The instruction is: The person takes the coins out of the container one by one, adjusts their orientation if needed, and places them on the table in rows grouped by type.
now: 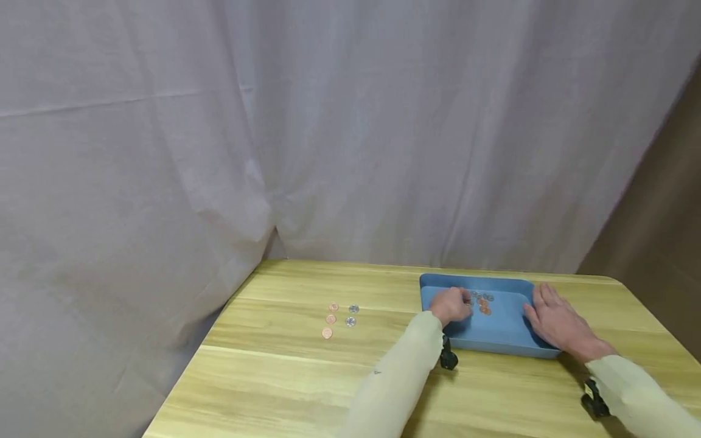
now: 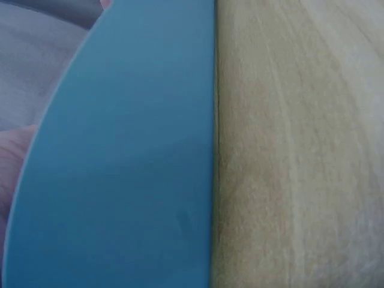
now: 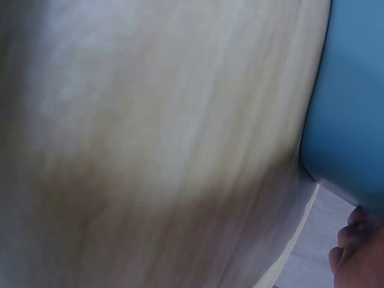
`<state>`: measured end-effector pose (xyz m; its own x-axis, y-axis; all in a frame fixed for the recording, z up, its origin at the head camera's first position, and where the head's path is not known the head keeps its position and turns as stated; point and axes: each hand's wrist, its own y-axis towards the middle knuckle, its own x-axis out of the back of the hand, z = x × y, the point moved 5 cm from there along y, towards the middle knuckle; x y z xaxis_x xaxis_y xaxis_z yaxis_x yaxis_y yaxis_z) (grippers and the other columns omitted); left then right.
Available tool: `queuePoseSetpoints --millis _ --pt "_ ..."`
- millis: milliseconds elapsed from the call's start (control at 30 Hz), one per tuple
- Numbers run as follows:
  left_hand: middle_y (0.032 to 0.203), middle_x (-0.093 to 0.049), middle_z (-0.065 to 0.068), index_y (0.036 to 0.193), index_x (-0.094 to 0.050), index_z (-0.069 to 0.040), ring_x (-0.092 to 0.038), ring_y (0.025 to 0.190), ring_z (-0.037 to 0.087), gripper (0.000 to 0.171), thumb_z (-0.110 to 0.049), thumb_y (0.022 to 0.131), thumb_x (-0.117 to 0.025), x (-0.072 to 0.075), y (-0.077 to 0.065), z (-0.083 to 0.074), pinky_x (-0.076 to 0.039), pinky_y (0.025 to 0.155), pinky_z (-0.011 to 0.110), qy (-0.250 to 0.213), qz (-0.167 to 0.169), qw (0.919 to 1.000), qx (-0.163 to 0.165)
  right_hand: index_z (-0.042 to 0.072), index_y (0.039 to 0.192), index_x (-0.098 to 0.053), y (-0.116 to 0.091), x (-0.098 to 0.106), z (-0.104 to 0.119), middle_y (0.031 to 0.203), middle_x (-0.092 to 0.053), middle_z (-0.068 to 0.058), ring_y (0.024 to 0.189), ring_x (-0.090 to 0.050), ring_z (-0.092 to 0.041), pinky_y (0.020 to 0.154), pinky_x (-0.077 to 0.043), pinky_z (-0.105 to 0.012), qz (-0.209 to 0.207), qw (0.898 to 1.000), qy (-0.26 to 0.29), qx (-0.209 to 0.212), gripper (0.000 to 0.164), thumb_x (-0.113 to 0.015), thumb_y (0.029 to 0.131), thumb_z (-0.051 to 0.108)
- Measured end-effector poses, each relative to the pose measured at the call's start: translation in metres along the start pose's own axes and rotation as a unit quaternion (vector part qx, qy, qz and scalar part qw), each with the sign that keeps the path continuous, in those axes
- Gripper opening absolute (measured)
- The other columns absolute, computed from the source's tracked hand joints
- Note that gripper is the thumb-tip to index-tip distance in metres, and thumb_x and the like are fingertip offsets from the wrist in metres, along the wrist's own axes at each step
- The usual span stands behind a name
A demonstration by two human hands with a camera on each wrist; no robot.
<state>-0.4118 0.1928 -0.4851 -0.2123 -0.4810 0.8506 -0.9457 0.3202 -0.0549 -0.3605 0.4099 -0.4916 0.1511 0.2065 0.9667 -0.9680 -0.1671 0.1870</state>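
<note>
A shallow blue tray [image 1: 509, 349] lies on the table with several silver coins [image 1: 489, 298] and copper coins [image 1: 485, 310] inside. My left hand [image 1: 451, 305] reaches over its left side, fingers bent down by the coins; whether a coin is between the fingertips cannot be made out. On the tray's right edge rests my right hand [image 1: 563, 322], fingers extended. The left wrist view is mostly filled by the tray wall [image 2: 126, 150], with a bit of hand [image 2: 12, 162] behind it. Fingers [image 3: 348, 240] appear by the tray corner in the right wrist view.
Left of the tray, on the wooden table [image 1: 263, 377], three copper coins [image 1: 331, 319] form a column beside two silver coins [image 1: 350, 321]. Grey curtains [image 1: 372, 134] hang behind and left of the table. A brown surface [image 1: 657, 243] stands at the right.
</note>
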Motion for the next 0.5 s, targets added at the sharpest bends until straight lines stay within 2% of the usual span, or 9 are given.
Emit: queuePoseSetpoints --millis 67,133,267,433,500 --pt "0.116 -0.067 -0.019 0.123 -0.066 -0.033 -0.064 0.101 0.002 0.032 -0.031 0.091 -0.067 -0.0023 -0.0009 -0.0003 -0.051 0.081 0.022 0.019 0.005 0.9998 -0.007 -0.024 0.142 -0.020 -0.0020 -0.0004 -0.0003 0.149 -0.016 -0.045 0.142 -0.014 -0.056 0.116 -0.012 -0.063 -0.005 1.000 -0.002 0.004 0.070 -0.031 0.107 0.036" --pt "0.116 -0.066 -0.020 0.122 -0.066 -0.033 -0.063 0.101 0.002 0.031 -0.032 0.091 -0.067 -0.0032 -0.0008 -0.0004 -0.051 0.083 0.023 0.023 0.003 0.9997 -0.008 -0.024 0.142 -0.021 -0.0030 -0.0001 -0.0007 0.148 -0.018 -0.046 0.141 -0.015 -0.057 0.116 -0.013 -0.064 -0.009 1.000 -0.003 0.006 0.069 -0.030 0.107 0.036" --pt "0.106 -0.066 -0.020 0.111 -0.067 -0.033 -0.061 0.090 0.002 0.019 -0.036 0.093 -0.064 -0.0026 -0.0009 0.0007 -0.050 0.077 0.024 0.034 -0.013 0.9993 0.004 -0.024 0.142 -0.020 -0.0021 0.0001 0.0002 0.147 -0.017 -0.046 0.141 -0.014 -0.057 0.115 -0.013 -0.064 -0.011 1.000 0.003 0.010 0.069 -0.031 0.107 0.035" --pt "0.092 -0.063 -0.018 0.096 -0.066 -0.031 -0.054 0.076 0.004 0.006 -0.036 0.094 -0.065 -0.0036 -0.0015 0.0045 -0.046 0.069 0.024 0.018 -0.019 0.9993 0.027 -0.024 0.142 -0.019 -0.0011 -0.0012 0.0006 0.148 -0.016 -0.047 0.141 -0.013 -0.057 0.115 -0.013 -0.064 -0.009 1.000 -0.003 0.013 0.069 -0.030 0.107 0.035" --pt "0.083 -0.059 -0.017 0.088 -0.063 -0.029 -0.050 0.070 0.005 0.008 -0.035 0.094 -0.065 -0.0035 -0.0007 0.0054 -0.043 0.066 0.024 0.013 -0.024 0.9993 0.028 -0.024 0.142 -0.018 -0.0006 -0.0014 0.0004 0.148 -0.015 -0.046 0.142 -0.012 -0.057 0.116 -0.012 -0.064 -0.008 1.000 -0.001 0.012 0.070 -0.030 0.107 0.035"
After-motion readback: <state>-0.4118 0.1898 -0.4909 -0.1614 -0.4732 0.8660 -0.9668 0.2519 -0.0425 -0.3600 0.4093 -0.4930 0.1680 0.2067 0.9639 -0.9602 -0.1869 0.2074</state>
